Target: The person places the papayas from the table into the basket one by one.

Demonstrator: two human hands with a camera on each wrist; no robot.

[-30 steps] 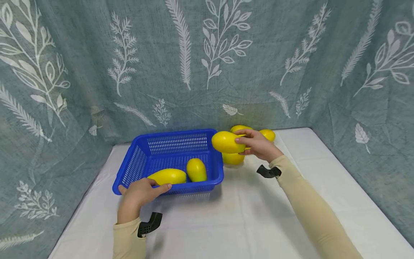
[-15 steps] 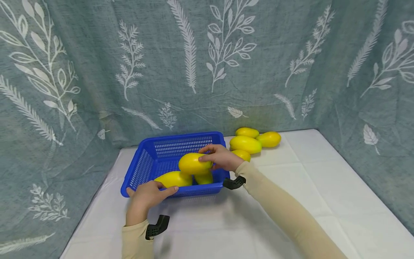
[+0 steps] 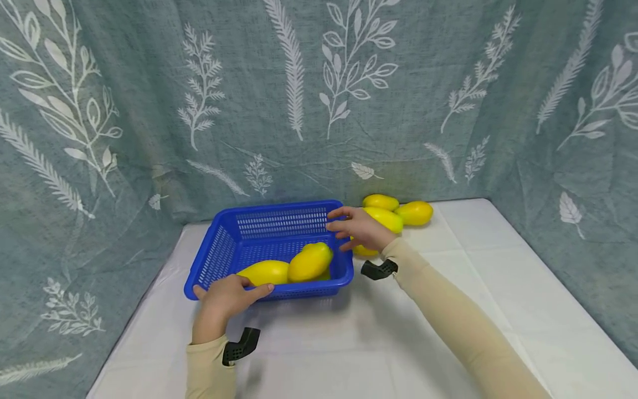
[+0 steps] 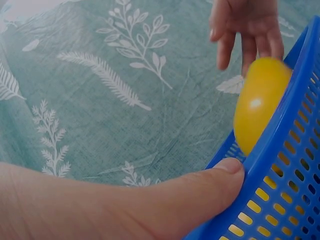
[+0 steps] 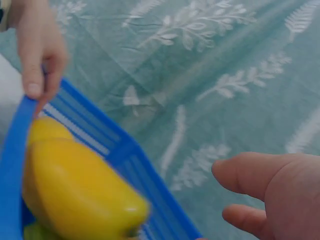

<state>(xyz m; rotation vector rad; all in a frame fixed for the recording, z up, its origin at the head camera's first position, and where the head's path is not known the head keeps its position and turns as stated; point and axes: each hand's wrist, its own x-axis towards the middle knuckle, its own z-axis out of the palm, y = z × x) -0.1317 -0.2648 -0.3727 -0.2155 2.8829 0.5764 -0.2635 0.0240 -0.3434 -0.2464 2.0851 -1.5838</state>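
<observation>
A blue plastic basket (image 3: 309,286) with slotted walls stands on the table. My left hand (image 3: 226,302) grips its near rim towards the left corner, thumb outside and fingers over the edge. Inside lies a yellow mango (image 3: 264,272) near that hand. Beside it, another mango (image 3: 309,264) leans on top of a third, which is mostly hidden. My right hand (image 3: 365,228) hovers over the basket's right rim with fingers spread, holding nothing. In the right wrist view its thumb and a finger stand apart from the top mango (image 5: 82,190).
Outside the basket's right side lie several more mangoes (image 3: 416,213), partly behind my right hand. A white cloth (image 3: 448,266) covers the table. Behind it hangs a grey-green curtain (image 3: 389,144) with white leaf prints.
My right hand carried a mango left from the pile into the basket and let it go on top of another. It then drew back right to the rim. The left hand kept its grip.
</observation>
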